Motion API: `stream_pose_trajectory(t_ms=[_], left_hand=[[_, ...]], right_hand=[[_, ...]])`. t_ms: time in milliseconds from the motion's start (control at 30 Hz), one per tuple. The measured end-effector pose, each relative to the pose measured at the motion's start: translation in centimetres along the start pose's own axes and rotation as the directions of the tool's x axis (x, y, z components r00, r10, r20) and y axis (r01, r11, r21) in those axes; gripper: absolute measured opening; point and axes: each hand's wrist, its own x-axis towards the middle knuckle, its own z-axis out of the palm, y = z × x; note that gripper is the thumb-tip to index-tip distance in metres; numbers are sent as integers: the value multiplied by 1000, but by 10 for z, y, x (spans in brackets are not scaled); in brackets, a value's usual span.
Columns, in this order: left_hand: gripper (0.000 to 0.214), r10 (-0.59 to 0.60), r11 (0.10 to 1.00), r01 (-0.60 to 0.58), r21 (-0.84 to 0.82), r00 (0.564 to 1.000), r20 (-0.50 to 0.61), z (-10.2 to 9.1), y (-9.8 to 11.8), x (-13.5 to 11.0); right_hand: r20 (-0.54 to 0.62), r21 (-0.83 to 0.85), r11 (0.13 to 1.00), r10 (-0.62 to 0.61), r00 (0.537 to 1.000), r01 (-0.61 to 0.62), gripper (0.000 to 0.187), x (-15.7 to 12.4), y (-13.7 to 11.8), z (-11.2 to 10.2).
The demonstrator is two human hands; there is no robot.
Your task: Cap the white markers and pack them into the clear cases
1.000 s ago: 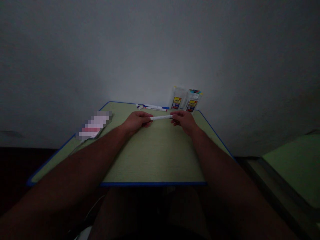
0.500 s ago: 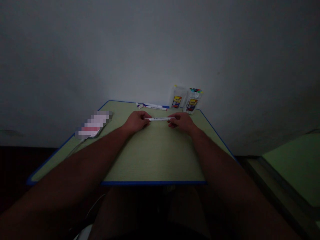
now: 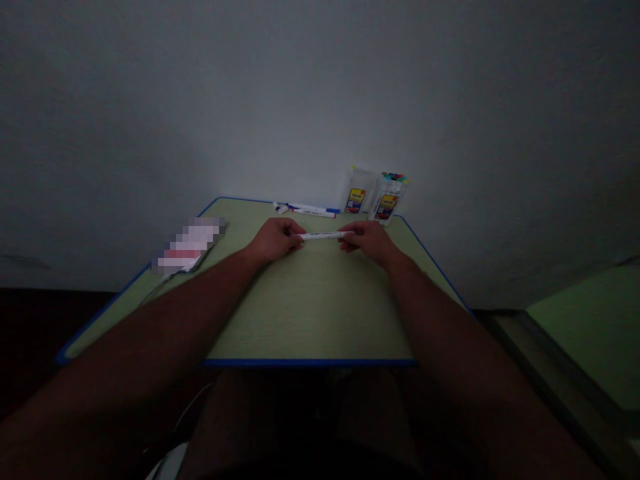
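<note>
A white marker (image 3: 321,235) lies crosswise between my two hands, just above or on the table (image 3: 310,307). My left hand (image 3: 277,239) pinches its left end between thumb and fingers. At the other end, my right hand (image 3: 367,240) grips the marker the same way, its fingertips covering the tip. Behind them, several more markers (image 3: 314,212) with blue and red ends lie along the table's back edge, and a short white piece (image 3: 281,208) rests at their left.
Two clear plastic cases stand at the back right: one pale case (image 3: 357,193) and one case with colourful marker ends on top (image 3: 389,200). A blurred-out flat device (image 3: 193,245) with a cable lies at the left. The wall (image 3: 300,100) rises right behind the table.
The view has shifted slightly. Both hands still hold the marker, whose right end now sits a little higher than its left.
</note>
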Motion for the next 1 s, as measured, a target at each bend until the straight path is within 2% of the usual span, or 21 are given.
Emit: stream_pose_trajectory(t_ms=[133, 467, 767, 1000], left_hand=[[9, 4, 1000, -4, -11, 1000, -15, 2, 0, 0], [6, -49, 983, 46, -175, 999, -11, 8, -5, 0], [6, -56, 981, 51, -186, 998, -17, 9, 0, -3], [5, -55, 986, 49, -162, 998, -31, 8, 1, -4]], right_hand=[[-10, 0, 1000, 8, 1000, -8, 8, 0, 0, 1], [-50, 23, 999, 32, 998, -31, 8, -1, -3, 5], [-43, 88, 993, 82, 996, -78, 13, -3, -7, 8], [-24, 116, 991, 73, 997, -70, 5, -1, -3, 7]])
